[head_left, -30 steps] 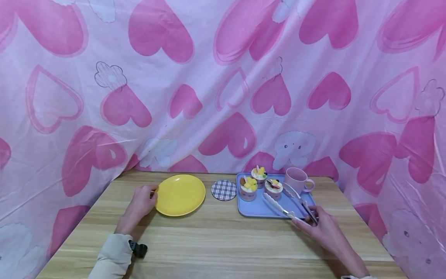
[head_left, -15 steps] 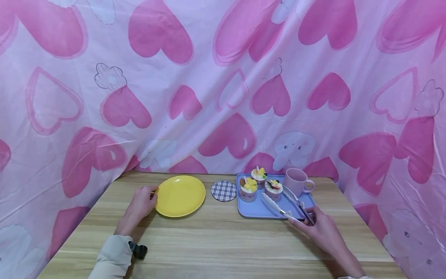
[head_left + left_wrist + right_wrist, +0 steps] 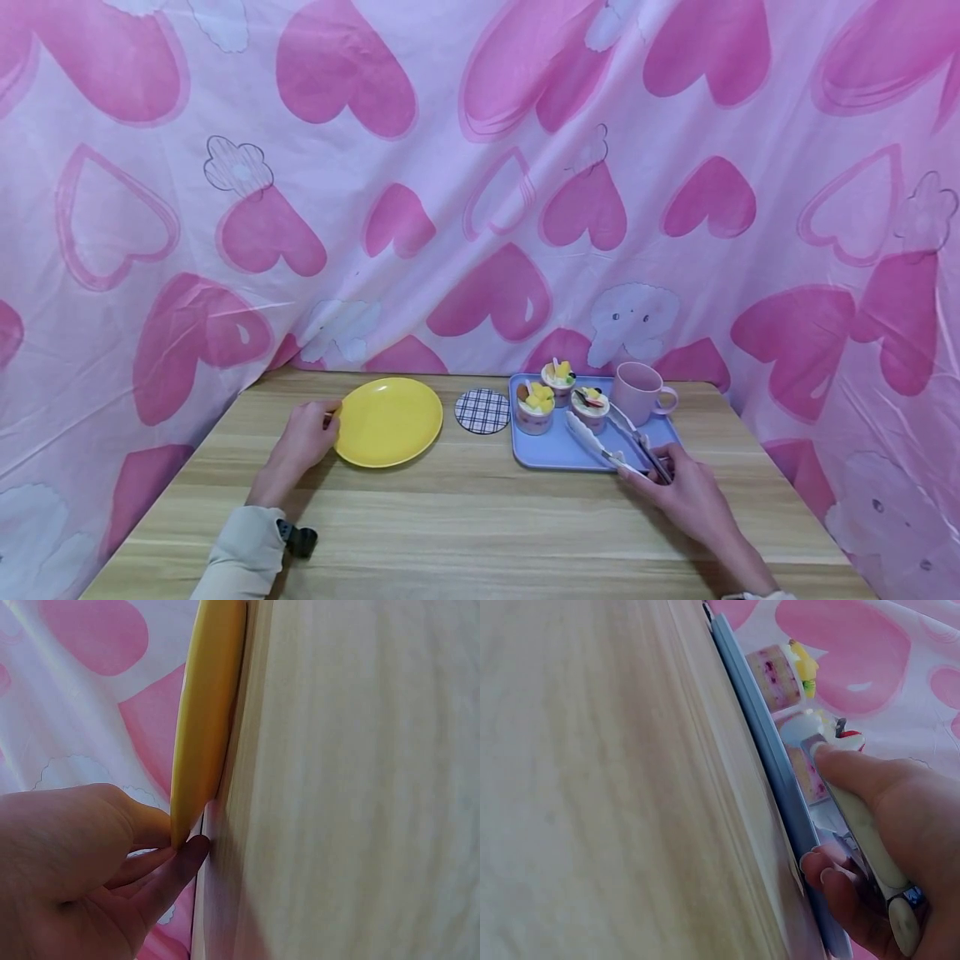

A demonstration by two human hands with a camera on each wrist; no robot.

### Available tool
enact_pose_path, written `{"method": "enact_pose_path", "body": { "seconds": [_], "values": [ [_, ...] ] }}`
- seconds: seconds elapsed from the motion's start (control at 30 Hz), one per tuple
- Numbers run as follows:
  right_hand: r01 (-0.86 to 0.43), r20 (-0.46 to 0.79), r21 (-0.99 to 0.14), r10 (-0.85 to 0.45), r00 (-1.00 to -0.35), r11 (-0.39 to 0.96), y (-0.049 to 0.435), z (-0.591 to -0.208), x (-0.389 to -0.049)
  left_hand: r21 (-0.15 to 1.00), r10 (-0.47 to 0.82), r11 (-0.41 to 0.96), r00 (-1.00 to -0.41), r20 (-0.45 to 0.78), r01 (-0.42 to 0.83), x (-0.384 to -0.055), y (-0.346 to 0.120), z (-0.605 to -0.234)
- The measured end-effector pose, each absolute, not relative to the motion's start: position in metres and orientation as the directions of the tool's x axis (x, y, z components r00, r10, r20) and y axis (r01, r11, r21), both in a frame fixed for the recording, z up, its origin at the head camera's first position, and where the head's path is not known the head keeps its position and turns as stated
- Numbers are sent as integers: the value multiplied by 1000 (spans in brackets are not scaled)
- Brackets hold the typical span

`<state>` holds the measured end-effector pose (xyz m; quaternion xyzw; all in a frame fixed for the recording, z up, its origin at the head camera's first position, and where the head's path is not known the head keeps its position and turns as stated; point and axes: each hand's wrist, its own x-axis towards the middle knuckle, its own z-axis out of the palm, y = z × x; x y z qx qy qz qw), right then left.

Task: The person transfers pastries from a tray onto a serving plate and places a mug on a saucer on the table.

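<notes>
Bench (image 3: 465, 533) of pale wood grain lies nearest, and over its left part comes a light sleeve (image 3: 243, 546) with a black band (image 3: 300, 540) at the wrist. The right hand (image 3: 690, 492) is at the near right edge of the tray; its fingers hold the metal tongs (image 3: 591, 437), with the thumb along one pale handle in the right wrist view. The left hand (image 3: 300, 433) pinches the left rim of the yellow plate (image 3: 388, 422), thumb on the upper side and fingers under it. This plate is on the left half of the bench. To its right, a round checked coaster (image 3: 482, 411) lies flat, just beside the blue tray (image 3: 551, 452). The two tong arms are spread apart, their tips near the two sides of the right dessert cup (image 3: 589, 410); whether they touch it I cannot tell. On the tray stand also the left dessert cup (image 3: 534, 410), the rear dessert cup (image 3: 557, 383) with yellow fruit pieces, and a pink mug (image 3: 636, 393), handle to the right. Farthest hangs the pink cloth (image 3: 487, 108) with hearts.
</notes>
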<state>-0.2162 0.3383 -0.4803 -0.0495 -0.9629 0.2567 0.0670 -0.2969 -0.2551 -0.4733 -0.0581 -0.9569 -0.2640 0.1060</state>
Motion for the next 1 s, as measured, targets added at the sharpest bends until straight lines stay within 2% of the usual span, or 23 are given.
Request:
{"method": "enact_pose_path", "body": {
  "seconds": [0.73, 1.0],
  "values": [
    [26, 200, -449, 129, -971, 893, 335, -474, -211, 515, 30, 849, -984, 177, 119, -295, -253, -473],
    [5, 242, -452, 128, -962, 892, 335, -474, -209, 497, 53, 852, -972, 228, 163, -295, -256, -474]
  ]
}}
